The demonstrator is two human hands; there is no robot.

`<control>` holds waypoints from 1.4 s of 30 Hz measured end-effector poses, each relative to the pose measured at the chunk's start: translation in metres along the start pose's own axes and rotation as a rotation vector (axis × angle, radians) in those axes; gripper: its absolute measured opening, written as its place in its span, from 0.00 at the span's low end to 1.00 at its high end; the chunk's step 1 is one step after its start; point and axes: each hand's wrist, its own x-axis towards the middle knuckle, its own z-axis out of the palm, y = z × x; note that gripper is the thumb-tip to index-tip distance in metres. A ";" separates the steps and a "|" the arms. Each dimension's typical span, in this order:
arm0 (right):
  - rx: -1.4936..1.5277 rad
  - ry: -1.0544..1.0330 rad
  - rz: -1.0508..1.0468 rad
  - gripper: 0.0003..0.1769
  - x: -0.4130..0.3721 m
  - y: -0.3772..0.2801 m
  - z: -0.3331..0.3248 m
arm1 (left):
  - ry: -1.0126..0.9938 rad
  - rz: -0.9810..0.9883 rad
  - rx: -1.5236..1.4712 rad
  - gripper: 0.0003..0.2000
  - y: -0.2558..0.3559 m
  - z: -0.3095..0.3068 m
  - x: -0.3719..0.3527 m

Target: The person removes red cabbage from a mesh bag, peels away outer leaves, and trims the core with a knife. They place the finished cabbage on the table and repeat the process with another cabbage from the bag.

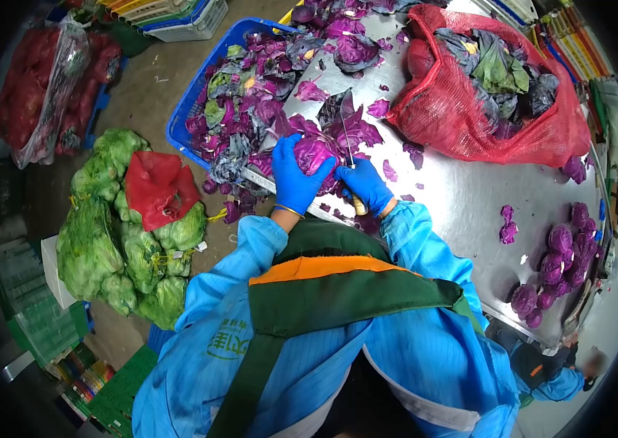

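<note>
While the left hand [296, 177] holds a cabbage [314, 155] at upper centre, fingers spread wide, the right hand [367, 186] grips a knife [347, 140]; I'd keep the left thumb clear of its edge.

On the floor we have a heap of bagged green vegetables [137, 255], with a crumpled red wrap [159, 193] lying on top. Above the heap in our view, we see stuffed red mesh sacks [24, 98], partly covered by clear plastic [52, 109]. Above the heap and to its right, we find stacked crates [188, 25]. Below it lie green crates [126, 394]; far to its right, we notice a co-worker's blue sleeve [561, 385].
</note>
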 end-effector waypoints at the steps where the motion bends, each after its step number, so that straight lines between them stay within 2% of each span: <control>1: -0.037 0.023 0.009 0.11 -0.001 -0.002 -0.001 | -0.008 0.049 0.023 0.38 0.000 0.001 0.002; 10: -0.005 0.053 -0.052 0.11 -0.004 0.017 -0.006 | -0.063 0.033 -0.029 0.39 -0.004 -0.001 0.012; 12: -0.215 0.154 -0.082 0.16 0.011 0.035 -0.017 | -0.114 0.038 -0.072 0.38 -0.007 -0.007 0.017; 13: -0.214 0.156 -0.088 0.16 0.023 0.050 -0.024 | -0.112 0.044 -0.072 0.38 -0.012 -0.011 0.022; 15: -0.435 0.303 -0.288 0.22 0.048 0.074 -0.036 | -0.180 -0.122 -0.234 0.38 -0.028 -0.015 0.032; 16: -0.431 0.185 -0.157 0.30 0.033 0.046 -0.035 | -0.206 -0.188 -0.353 0.38 -0.039 -0.014 0.035; 17: -0.430 0.186 -0.162 0.30 0.028 0.036 -0.032 | -0.204 -0.184 -0.352 0.38 -0.037 -0.016 0.035; 19: -0.403 0.208 -0.606 0.34 0.021 0.021 -0.025 | -0.203 -0.174 -0.217 0.38 -0.031 -0.017 0.033; 20: -0.406 0.187 -0.543 0.38 0.010 0.005 -0.019 | -0.179 -0.150 -0.195 0.38 -0.028 -0.015 0.030; 25: -0.424 0.155 -0.600 0.36 0.024 0.003 -0.009 | -0.180 -0.056 -0.166 0.37 -0.020 -0.015 0.027; 27: -0.609 0.182 -0.554 0.34 0.020 -0.001 -0.004 | -0.184 -0.014 -0.152 0.37 -0.018 -0.012 0.024; 29: -0.664 0.226 -0.570 0.34 0.024 0.006 -0.002 | -0.143 0.044 -0.066 0.36 -0.009 -0.010 0.023; 33: -0.580 0.270 -0.634 0.32 0.032 0.012 -0.003 | -0.143 0.042 -0.093 0.36 -0.011 -0.007 0.025; 35: -0.615 0.296 -0.575 0.29 0.033 0.005 -0.009 | -0.134 0.052 -0.100 0.35 -0.013 -0.007 0.026; 37: -0.608 0.368 -0.519 0.26 0.048 0.021 -0.025 | -0.209 0.128 -0.124 0.34 -0.013 -0.014 0.026; 39: -0.436 0.286 -0.614 0.24 0.062 0.044 -0.036 | -0.219 0.194 -0.086 0.35 -0.018 -0.018 0.027; 41: -0.378 0.301 -0.597 0.22 0.050 0.038 -0.032 | -0.248 0.111 -0.163 0.35 -0.016 -0.020 0.025; 42: -0.374 0.238 -0.544 0.23 0.046 0.032 -0.033 | -0.286 0.140 -0.182 0.36 -0.023 -0.022 0.028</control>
